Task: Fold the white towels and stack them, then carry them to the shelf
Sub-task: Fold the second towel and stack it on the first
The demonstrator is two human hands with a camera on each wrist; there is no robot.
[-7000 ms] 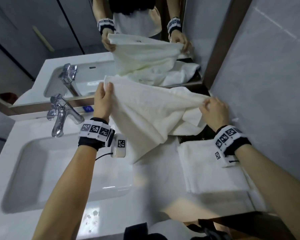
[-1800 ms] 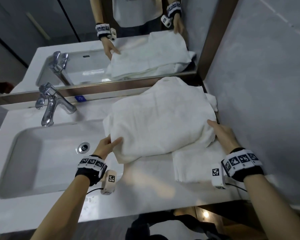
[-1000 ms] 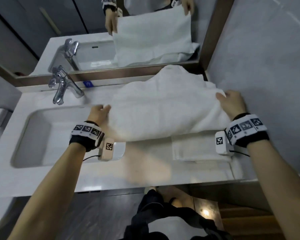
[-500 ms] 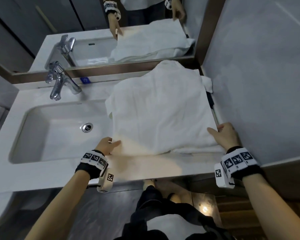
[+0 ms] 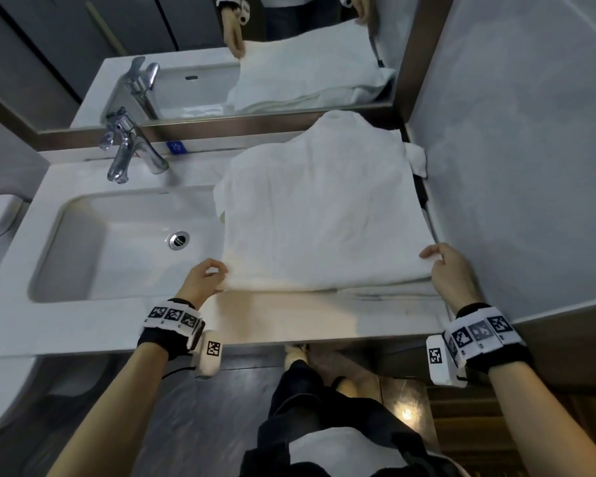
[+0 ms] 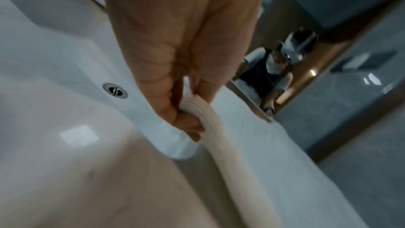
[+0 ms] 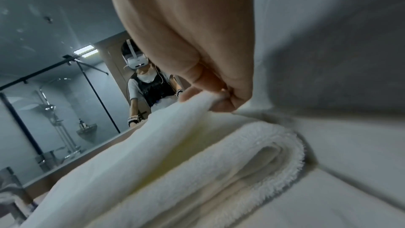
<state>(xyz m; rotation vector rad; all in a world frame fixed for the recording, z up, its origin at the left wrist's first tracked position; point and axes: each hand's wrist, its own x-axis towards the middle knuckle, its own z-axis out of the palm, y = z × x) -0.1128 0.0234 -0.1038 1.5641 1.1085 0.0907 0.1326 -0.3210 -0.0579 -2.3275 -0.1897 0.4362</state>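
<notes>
Brought down from the raised, stretched-out hold of a second ago and laid flat again: white towel (image 5: 320, 215) now spread on the countertop (image 5: 83, 325) to the right of the sink (image 5: 124, 242), near edge drawn forward and set over the folded towel (image 7: 258, 155) already lying there by the wall (image 5: 516, 166). Half a second back, much the same lay, only a little further from the front edge. Meaning for the task, as a judgement: one fold just closed, second towel landed on the first, stack begun; likely one more fold or a squaring-up before any carrying to the shelf, none of which is in view. Left hand (image 5: 203, 280) pinched on the near left corner, thumb and fingers clamped on the cloth edge in the left wrist view. Right hand (image 5: 451, 273) gripped on the near right corner, fingers curled round a thick roll of cloth in the right wrist view. Towel itself: plain white terry, soft and thick, doubled, surface fairly smooth with faint creases, far end humped and bunched against the mirror (image 5: 289, 63) frame, left edge hanging slightly over the basin rim. Beneath, looped fringe of the lower towel's folded layers showing at the right.
</notes>
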